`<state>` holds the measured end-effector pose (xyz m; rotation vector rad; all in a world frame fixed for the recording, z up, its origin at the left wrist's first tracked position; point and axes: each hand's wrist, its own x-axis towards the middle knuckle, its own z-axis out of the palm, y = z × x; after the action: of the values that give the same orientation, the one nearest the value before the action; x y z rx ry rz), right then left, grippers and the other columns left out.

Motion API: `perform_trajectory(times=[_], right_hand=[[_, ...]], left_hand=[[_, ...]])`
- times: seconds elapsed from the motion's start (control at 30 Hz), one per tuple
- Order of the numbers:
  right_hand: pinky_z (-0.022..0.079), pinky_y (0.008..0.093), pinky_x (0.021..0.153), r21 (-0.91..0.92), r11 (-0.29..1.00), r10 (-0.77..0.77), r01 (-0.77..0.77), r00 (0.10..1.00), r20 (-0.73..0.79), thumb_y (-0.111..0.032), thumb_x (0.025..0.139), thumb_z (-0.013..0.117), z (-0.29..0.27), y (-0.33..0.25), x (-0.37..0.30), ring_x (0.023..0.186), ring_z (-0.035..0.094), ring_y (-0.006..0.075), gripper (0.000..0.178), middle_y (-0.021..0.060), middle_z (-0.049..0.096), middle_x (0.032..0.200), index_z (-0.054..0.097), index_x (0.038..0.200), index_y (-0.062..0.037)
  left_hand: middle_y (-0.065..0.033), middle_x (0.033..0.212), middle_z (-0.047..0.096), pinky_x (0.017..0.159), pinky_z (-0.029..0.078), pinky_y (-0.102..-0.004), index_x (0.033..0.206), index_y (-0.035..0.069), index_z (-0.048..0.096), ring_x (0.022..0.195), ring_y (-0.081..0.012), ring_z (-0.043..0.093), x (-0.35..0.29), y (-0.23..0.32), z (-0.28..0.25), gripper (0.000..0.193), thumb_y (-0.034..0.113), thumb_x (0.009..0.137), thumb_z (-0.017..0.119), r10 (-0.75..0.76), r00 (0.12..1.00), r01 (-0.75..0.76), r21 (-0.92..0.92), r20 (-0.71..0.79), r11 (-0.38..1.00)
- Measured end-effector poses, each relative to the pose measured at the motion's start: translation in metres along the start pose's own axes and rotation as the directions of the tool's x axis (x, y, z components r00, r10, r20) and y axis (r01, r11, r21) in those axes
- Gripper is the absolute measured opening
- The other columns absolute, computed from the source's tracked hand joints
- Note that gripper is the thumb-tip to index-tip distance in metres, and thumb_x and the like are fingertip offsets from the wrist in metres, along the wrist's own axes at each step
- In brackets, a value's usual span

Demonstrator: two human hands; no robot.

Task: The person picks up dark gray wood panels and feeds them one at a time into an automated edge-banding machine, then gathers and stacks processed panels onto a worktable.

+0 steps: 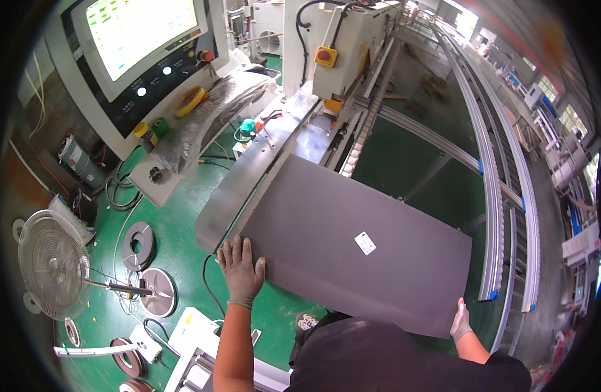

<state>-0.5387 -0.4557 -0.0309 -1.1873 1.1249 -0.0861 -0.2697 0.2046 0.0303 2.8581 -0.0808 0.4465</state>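
A large flat dark grey panel (313,228) with a small white label (365,243) lies level in front of me. Its left edge meets the metal table and guide (248,196) of a machine. My gloved left hand (240,271) rests flat at the panel's near left corner, fingers spread. At the near right corner my gloved right hand (461,320) grips the panel's edge; some of its fingers are hidden.
A control console (143,39) with a lit screen stands at the left. Beyond the panel is the machine housing (346,52) with a red stop button (325,55). Roller rails (490,196) run along the right. A fan (55,261) and tape rolls (138,245) are on the green floor.
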Motion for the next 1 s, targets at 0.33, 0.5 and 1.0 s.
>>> perform_trajectory(times=[0.33, 0.5, 1.0], right_hand=[[0.011, 0.0444, 0.121, -0.111, 0.994, -0.012, -0.003, 0.991, -0.134, -0.056, 0.096, 0.053, 0.071, -0.038, 0.0, 0.15, 0.015, 0.0248, 0.083, 0.0137, 0.017, 0.163, 0.028, 0.152, 0.0005], [0.011, 0.0447, 0.121, -0.123, 0.992, -0.02, -0.011, 0.968, -0.249, -0.057, 0.095, 0.054, 0.083, -0.068, 0.021, 0.149, 0.016, 0.0252, 0.084, 0.0135, 0.018, 0.163, 0.028, 0.152, -0.0003], [0.006, 0.0473, 0.121, -0.151, 0.988, -0.096, 0.045, 0.933, -0.348, -0.062, 0.091, 0.056, 0.161, -0.195, 0.146, 0.151, 0.011, 0.0238, 0.089, 0.0117, 0.017, 0.163, 0.032, 0.151, -0.0006]], left_hand=[[-0.0208, 0.152, 0.037, 0.12, 0.01, -0.052, 0.143, -0.001, 0.043, 0.145, -0.0401, 0.025, 0.057, -0.009, 0.009, 0.067, 0.042, 0.092, 0.049, -0.06, 0.989, 0.055, 0.046, 0.133, 0.997], [-0.0215, 0.153, 0.035, 0.12, 0.009, -0.0518, 0.144, -0.003, 0.041, 0.146, -0.0397, 0.024, 0.095, 0.012, 0.023, 0.07, 0.042, 0.091, 0.049, -0.073, 0.977, 0.07, 0.021, 0.202, 0.997], [-0.0178, 0.156, 0.034, 0.121, 0.005, -0.0509, 0.147, -0.001, 0.038, 0.148, -0.0374, 0.02, 0.248, 0.08, 0.101, 0.073, 0.043, 0.09, 0.049, -0.059, 0.977, 0.045, 0.076, 0.206, 0.996]])
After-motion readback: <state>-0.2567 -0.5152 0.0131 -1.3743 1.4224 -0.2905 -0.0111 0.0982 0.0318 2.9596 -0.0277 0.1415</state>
